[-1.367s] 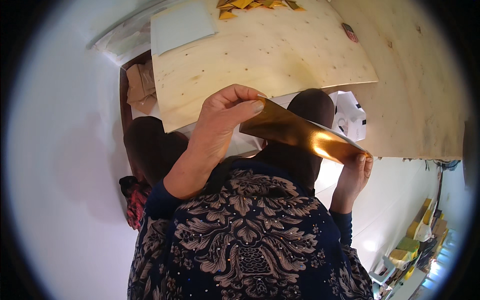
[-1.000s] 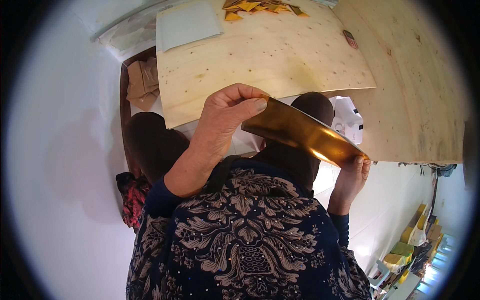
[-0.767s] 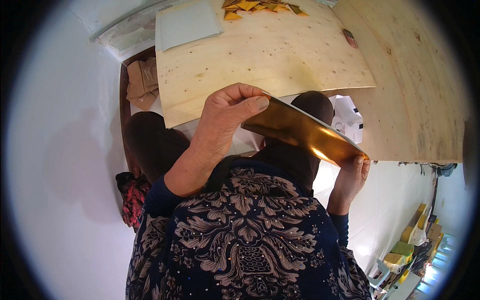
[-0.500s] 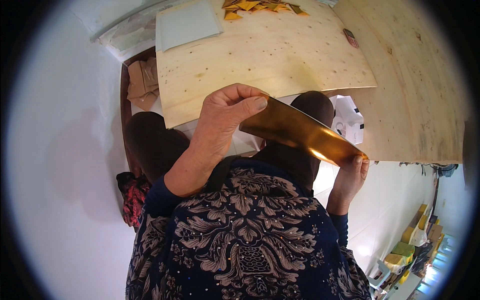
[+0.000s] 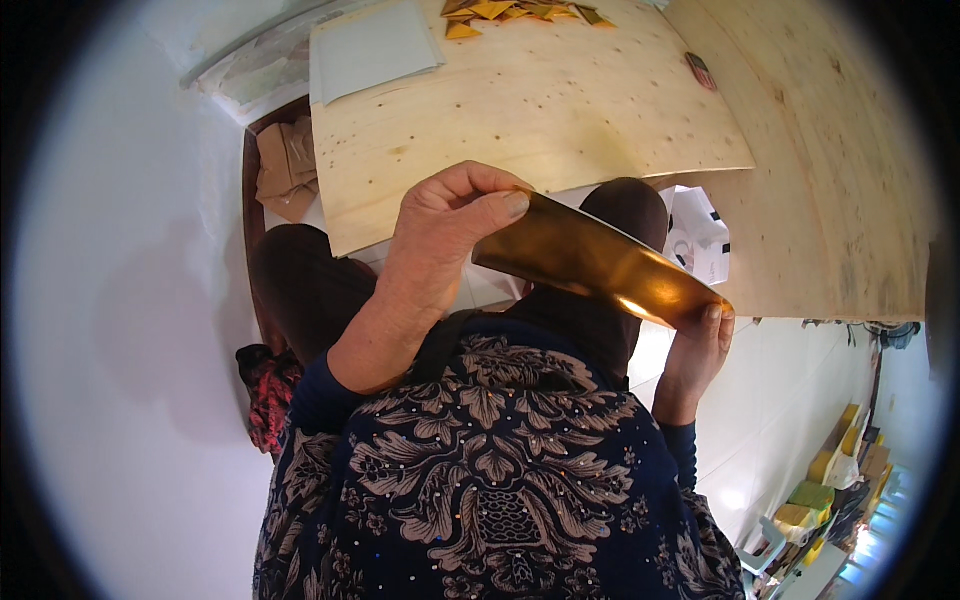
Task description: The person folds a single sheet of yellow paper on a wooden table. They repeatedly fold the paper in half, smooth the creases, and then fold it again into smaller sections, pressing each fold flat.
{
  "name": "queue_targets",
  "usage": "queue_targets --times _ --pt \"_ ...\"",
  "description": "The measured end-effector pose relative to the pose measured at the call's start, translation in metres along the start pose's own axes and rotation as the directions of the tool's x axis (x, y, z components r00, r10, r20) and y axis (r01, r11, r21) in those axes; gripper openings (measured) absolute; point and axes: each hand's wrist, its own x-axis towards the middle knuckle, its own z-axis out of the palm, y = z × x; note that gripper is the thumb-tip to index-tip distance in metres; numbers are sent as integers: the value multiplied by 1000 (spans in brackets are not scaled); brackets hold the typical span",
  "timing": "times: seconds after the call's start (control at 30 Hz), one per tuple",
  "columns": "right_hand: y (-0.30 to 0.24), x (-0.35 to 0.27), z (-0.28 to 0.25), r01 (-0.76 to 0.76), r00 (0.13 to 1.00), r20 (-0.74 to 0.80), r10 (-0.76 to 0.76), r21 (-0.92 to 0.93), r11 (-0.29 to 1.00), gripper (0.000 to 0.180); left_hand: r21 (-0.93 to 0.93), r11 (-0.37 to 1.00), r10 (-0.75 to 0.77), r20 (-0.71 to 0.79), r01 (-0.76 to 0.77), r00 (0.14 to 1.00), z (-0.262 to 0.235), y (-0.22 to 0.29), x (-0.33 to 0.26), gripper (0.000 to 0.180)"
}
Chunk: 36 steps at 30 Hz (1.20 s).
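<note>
While 2 hands, left hand (image 5: 452,222) and right hand (image 5: 696,352), grip 1 gold sheet (image 5: 600,262).

A craft workroom: a bare plywood worktable (image 5: 560,110) carries folded gold paper pieces (image 5: 510,12) and a pale sheet (image 5: 372,48).

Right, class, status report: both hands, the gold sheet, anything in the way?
Left hand pinching gold sheet at its left end. Right hand supporting its right end. Sheet bowed, above lap, near wooden board. Nothing between hands and board.
</note>
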Motion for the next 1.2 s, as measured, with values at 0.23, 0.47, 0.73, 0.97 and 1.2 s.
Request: queue_targets --times 0.23,0.47,0.73,0.97,1.2 --pt "4 12 -1 -266 961 -137 239 -235 935 20 173 979 -93 -101 110 991 -13 -51 49 9" --pt "60 37 -41 -579 775 -318 546 -12 815 17 223 881 -390 -161 418 907 -29 -175 104 9" --pt "30 58 -70 -659 744 -283 605 -164 734 22 389 863 -364 37 322 931 -4 -157 139 13" --pt "19 79 7 -316 948 -75 308 -143 938 14 143 989 -33 -13 34 999 -28 -81 113 13" --pt "120 109 134 -342 845 352 403 -224 913 19 256 967 114 -452 7 885 -150 -21 70 19"
